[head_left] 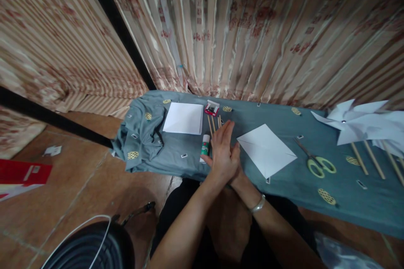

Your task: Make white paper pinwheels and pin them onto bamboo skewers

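My left hand lies across my right hand at the front edge of the cloth, fingers stretched out and pointing away from me. Mostly covered by it, my right hand has a silver bracelet at its wrist; a thumb sticks out flat at the left. I see nothing held, though the space between the palms is hidden. Just left of the hands is a green and white glue stick. Several thin wooden sticks lie behind them. On their right is a white paper square with diagonal lines, turned cornerwise.
A stack of white paper and a small open red box lie farther back. To the right are green-handled scissors and paper pinwheels on sticks. A black stool stands lower left; curtains hang behind the cloth-covered table.
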Motion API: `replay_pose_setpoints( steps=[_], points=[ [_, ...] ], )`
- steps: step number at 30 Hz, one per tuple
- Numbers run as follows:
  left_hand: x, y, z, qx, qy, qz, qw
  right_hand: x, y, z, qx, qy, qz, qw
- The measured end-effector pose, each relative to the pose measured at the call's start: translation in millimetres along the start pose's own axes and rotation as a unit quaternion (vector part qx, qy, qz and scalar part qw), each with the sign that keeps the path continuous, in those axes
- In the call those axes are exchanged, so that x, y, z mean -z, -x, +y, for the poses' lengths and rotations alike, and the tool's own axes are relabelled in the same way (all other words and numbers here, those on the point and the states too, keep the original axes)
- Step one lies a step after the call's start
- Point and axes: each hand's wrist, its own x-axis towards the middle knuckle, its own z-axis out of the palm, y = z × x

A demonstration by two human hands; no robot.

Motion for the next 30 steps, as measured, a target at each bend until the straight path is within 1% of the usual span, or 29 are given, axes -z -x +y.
replay_pose_setpoints(
  steps=[1,3,5,9,11,14,16,18,19,21,22,23,25,27,28,30],
  points=[
    [4,-1,-1,-0.005,-0.007,0.011,1.0,-5,-1,-8,0.002,0.062,-0.007,0.998],
    [12,-2,-4,-0.017,-0.016,0.02,1.0,-10,-3,-20,0.011,0.097,-0.016,0.995],
    [20,-4,-7,-0.022,-0.025,0.025,0.999,-13,-6,-28,0.012,0.108,-0.036,0.993],
    [29,-7,-17,-0.015,-0.031,0.038,0.999,-12,-9,-39,-0.037,0.112,-0.084,0.989],
    [32,-10,-23,-0.003,-0.021,0.047,0.999,-7,-7,-44,-0.049,0.106,-0.096,0.988],
    [38,-15,-32,0.037,0.003,0.069,0.997,11,-4,-49,-0.052,0.101,-0.09,0.989],
    [44,-17,-36,0.075,0.012,0.071,0.995,31,-4,-45,-0.075,0.067,-0.042,0.994],
    [47,-17,-37,0.105,0.019,0.036,0.994,54,-5,-35,-0.116,-0.007,0.008,0.993],
    [48,-16,-37,0.116,0.025,0.009,0.993,67,-5,-27,-0.137,-0.062,0.017,0.988],
    [45,-13,-35,0.14,0.069,-0.051,0.986,90,-6,-10,-0.172,-0.182,0.031,0.968],
    [42,-10,-33,0.16,0.111,-0.079,0.978,100,-6,-1,-0.194,-0.238,0.034,0.951],
    [39,-8,-31,0.184,0.161,-0.106,0.964,108,-5,7,-0.215,-0.297,0.035,0.93],
    [30,-4,-25,0.237,0.257,-0.145,0.925,121,-1,20,-0.257,-0.384,0.035,0.886],
    [23,-1,-18,0.278,0.31,-0.157,0.895,129,4,28,-0.286,-0.437,0.037,0.852],
    [20,-1,-14,0.292,0.32,-0.156,0.888,132,7,30,-0.294,-0.451,0.036,0.842],
    [14,-2,-8,0.306,0.326,-0.149,0.882,137,13,33,-0.299,-0.465,0.028,0.832]
  ],
)
